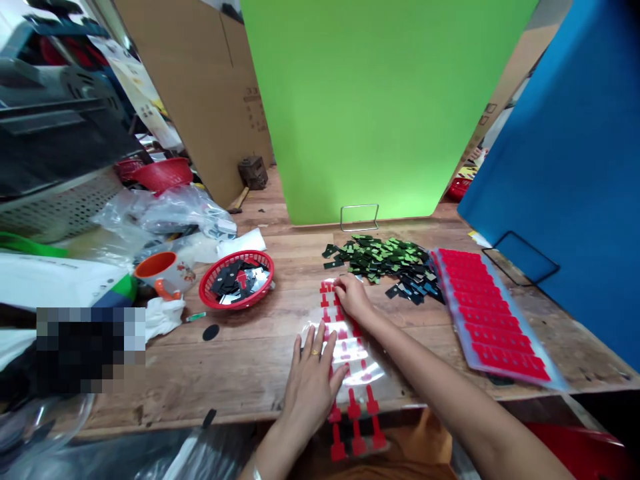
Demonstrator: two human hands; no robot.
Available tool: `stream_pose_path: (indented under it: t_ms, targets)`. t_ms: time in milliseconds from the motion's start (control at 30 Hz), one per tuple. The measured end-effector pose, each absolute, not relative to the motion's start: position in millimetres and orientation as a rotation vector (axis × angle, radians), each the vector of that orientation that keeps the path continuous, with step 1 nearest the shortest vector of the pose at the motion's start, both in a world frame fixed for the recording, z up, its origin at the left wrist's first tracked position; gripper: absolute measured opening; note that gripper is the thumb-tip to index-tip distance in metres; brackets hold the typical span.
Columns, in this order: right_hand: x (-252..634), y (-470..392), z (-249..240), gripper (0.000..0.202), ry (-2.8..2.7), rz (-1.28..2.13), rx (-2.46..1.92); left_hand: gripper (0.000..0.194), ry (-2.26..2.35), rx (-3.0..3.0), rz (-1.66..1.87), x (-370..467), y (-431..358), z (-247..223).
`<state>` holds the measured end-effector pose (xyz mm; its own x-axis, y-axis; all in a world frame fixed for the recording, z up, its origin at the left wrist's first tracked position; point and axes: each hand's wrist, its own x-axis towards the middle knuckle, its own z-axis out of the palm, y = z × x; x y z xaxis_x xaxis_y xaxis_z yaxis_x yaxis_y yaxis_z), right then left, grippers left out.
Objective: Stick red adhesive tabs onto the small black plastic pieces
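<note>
Head view: a wooden table (235, 373) seen from above, with two bare hands at its near middle.
Clear sheet: a long strip of plastic (359, 379) carrying rows of red T-shaped pieces (354, 403), running from near to far in the middle, its near end reaching past the table edge.
Left hand: palm down (313, 380), fingers spread, over the left side of the strip; a ring on one finger.
Right hand: at the strip's far end (354, 299), fingers bent in together; whether they pinch a piece, I cannot tell.
Dark pieces: a loose heap (383, 259), just beyond the right hand.
Red-covered sheets: a stack (493, 317) on the right, touching the heap.
Red basket: left of the strip (204, 293), holding dark and shiny pieces.
Mug: orange inside (173, 272), left of the basket.
Panels: green (380, 107) at the far side, blue (565, 187) on the right.
</note>
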<state>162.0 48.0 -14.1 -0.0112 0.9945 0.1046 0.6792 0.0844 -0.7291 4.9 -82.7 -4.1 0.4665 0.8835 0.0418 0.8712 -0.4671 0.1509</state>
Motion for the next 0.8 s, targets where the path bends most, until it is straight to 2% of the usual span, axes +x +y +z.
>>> stream_pose_path:
  t_ms: [167, 333, 567, 800]
  targets:
    - [148, 70, -15, 0.01, -1.755, 0.657, -1.836, 0.053, 1.529, 2.544, 0.208, 2, -82, 4]
    - [143, 75, -13, 0.009, -1.797, 0.65, -1.946, 0.04, 1.61, 2.46, 0.276, 6, -49, 15]
    - [139, 77, -10, 0.01, -1.84, 0.628, -2.033, 0.047, 1.869, 2.397, 0.344, 17, 20, 0]
    - [135, 63, -13, 0.019, -1.913, 0.511, -1.98, 0.055, 1.917, 2.414, 0.341, 15, 24, -20]
